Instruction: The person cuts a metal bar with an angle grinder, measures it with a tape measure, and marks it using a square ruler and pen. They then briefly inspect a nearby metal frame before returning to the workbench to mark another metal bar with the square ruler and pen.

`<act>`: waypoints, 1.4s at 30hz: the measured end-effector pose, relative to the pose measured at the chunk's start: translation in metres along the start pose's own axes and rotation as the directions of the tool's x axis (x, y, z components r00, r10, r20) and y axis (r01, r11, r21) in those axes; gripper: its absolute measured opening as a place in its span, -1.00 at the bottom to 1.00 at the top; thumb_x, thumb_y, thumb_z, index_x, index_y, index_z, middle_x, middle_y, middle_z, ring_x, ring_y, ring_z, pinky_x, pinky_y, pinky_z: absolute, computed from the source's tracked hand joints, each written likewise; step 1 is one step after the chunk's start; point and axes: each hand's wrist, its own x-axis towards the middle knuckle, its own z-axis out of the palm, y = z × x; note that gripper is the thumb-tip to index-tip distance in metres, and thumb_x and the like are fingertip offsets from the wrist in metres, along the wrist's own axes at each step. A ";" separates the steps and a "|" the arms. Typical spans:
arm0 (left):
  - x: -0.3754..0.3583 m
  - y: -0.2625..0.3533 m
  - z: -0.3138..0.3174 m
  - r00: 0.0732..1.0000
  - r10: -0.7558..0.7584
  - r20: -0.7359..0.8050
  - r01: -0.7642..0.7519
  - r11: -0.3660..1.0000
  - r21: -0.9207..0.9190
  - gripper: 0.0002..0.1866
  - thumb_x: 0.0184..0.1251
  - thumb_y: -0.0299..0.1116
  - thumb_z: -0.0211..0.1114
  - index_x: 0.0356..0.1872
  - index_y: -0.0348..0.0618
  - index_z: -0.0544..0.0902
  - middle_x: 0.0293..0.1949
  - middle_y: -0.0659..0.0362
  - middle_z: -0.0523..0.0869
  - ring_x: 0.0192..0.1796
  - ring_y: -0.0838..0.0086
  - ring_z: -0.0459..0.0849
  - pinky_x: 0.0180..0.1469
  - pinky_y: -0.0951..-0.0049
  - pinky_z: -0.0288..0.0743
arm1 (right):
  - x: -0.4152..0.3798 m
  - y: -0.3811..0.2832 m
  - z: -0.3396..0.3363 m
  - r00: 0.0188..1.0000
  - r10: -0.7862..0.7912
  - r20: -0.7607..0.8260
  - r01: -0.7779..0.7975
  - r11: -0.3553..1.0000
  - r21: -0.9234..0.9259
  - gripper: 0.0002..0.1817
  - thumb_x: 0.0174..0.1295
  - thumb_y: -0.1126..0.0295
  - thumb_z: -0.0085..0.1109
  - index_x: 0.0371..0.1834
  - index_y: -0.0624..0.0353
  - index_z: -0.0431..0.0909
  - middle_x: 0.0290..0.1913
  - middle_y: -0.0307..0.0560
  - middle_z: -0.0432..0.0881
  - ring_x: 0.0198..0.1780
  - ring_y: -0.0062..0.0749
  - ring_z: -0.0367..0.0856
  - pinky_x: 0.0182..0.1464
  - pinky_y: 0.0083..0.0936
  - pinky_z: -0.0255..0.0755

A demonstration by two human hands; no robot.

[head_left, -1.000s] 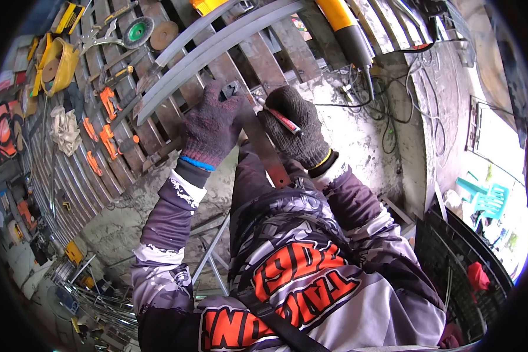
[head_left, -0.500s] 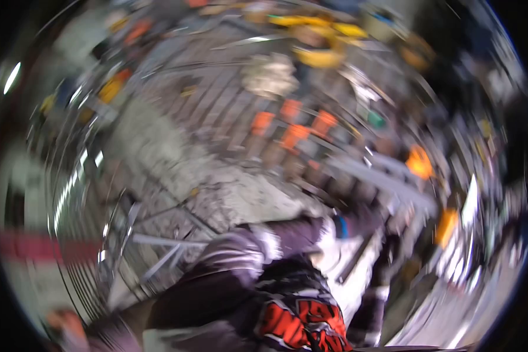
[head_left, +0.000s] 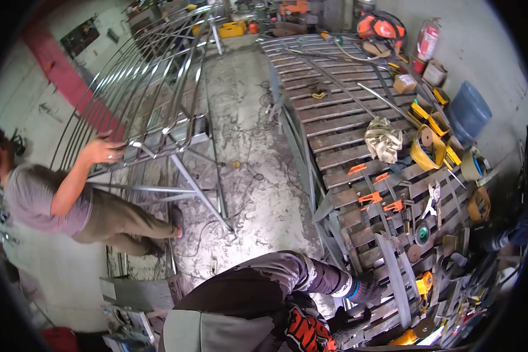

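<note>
My left hand (head_left: pixel 366 291), in a dark knitted glove below a blue cuff band, lies over the slats at the near end of the metal workbench (head_left: pixel 322 145). Just right of it is a long grey flat bar (head_left: pixel 395 278). My right hand (head_left: pixel 349 320), in a black glove, is lower and close by, at the bench's near edge beside my shirt's red lettering. The fingers of both hands are dark and partly hidden; I cannot tell whether they hold anything. Orange clamps (head_left: pixel 370 198), locking pliers (head_left: pixel 433 199) and a yellow tape measure (head_left: pixel 424 283) lie farther along the bench.
At left a person (head_left: pixel 53 199) has a hand on a large welded frame of metal bars (head_left: pixel 158 100). Concrete floor (head_left: pixel 240 123) with cables runs between frame and bench. A crumpled cloth (head_left: pixel 383 139), a yellow container (head_left: pixel 427 149) and a blue water jug (head_left: pixel 469 111) stand along the right.
The view has swung round and sharpened from heavy blur. The person and the barred frame now show clearly at left. My hands appear lower in the picture, still over the bench.
</note>
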 end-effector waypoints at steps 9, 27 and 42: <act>0.004 0.027 0.003 0.961 -0.277 -0.023 0.276 0.961 -0.032 -0.88 0.20 -0.22 0.37 -0.26 0.14 0.76 -0.12 0.17 0.70 -0.10 0.23 0.81 -0.26 0.11 0.70 | 0.014 0.016 -0.030 0.980 -0.034 0.195 0.035 0.999 -0.001 -0.21 0.08 0.63 0.37 0.47 0.25 0.35 0.35 0.17 0.49 0.43 0.12 0.46 0.49 -0.01 0.31; 0.009 0.040 -0.026 0.810 -0.433 -0.396 0.487 0.872 0.043 -0.58 0.37 -0.13 0.22 0.22 0.10 0.62 -0.07 0.06 0.54 -0.37 0.31 0.69 -0.46 0.15 0.56 | 0.063 0.028 -0.045 0.865 -0.484 0.132 0.491 0.871 -0.017 -0.22 -0.11 0.61 0.22 0.36 0.30 0.38 0.18 0.19 0.52 0.27 0.21 0.50 0.37 0.01 0.36; -0.038 0.030 -0.042 0.673 -0.727 -0.137 0.537 0.607 -0.586 -0.29 0.34 -0.39 0.43 0.52 0.20 0.45 0.31 0.08 0.65 0.21 0.14 0.76 0.12 0.21 0.71 | 0.080 0.055 -0.043 0.894 -0.404 0.193 0.416 0.909 -0.027 -0.26 0.17 0.37 0.45 0.44 0.29 0.40 0.27 0.18 0.55 0.43 0.13 0.45 0.43 -0.04 0.36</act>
